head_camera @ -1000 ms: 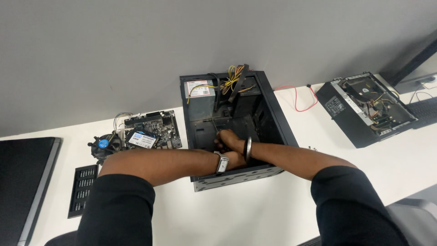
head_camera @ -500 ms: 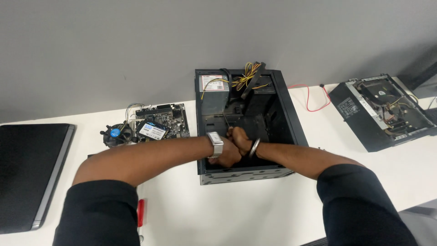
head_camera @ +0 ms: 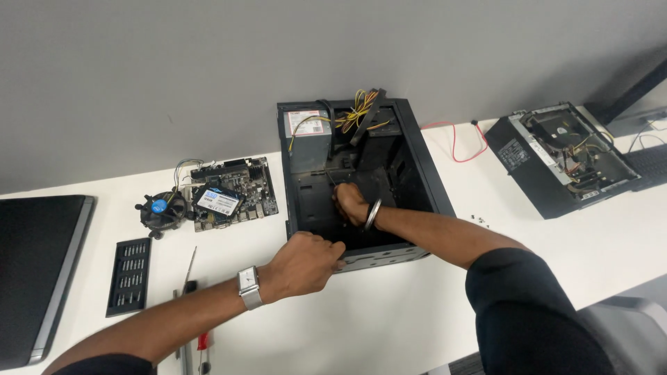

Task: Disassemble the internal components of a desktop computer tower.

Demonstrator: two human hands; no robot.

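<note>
A white desk (head_camera: pixel 389 312) runs along a plain grey wall (head_camera: pixel 208 69). On it, at centre, lies an open black computer case (head_camera: pixel 424 160) on its side, its power supply (head_camera: pixel 309 142) in the far left corner with yellow and black cables (head_camera: pixel 361 111) spilling beside it. The right hand (head_camera: pixel 349 203) (a bangle on its wrist) is down inside the case, fingers curled near the floor panel; whether it grips anything cannot be told. The left hand (head_camera: pixel 303 264), wristwatch (head_camera: pixel 249 287) on the arm, is loosely curled over the case's near rim, touching it and holding nothing else. Left of the case lie a bare motherboard (head_camera: pixel 240 182) with a solid-state drive (head_camera: pixel 217 201) resting on it, and a cooler fan (head_camera: pixel 161 210) just beside. Nearer lie a black screwdriver-bit set (head_camera: pixel 129 275) and a screwdriver (head_camera: pixel 189 278). A dark flat monitor (head_camera: pixel 35 271) lies at far left. To the right sit loose screws (head_camera: pixel 478 220), a red cable (head_camera: pixel 455 142) and a second opened slim computer (head_camera: pixel 563 156).
</note>
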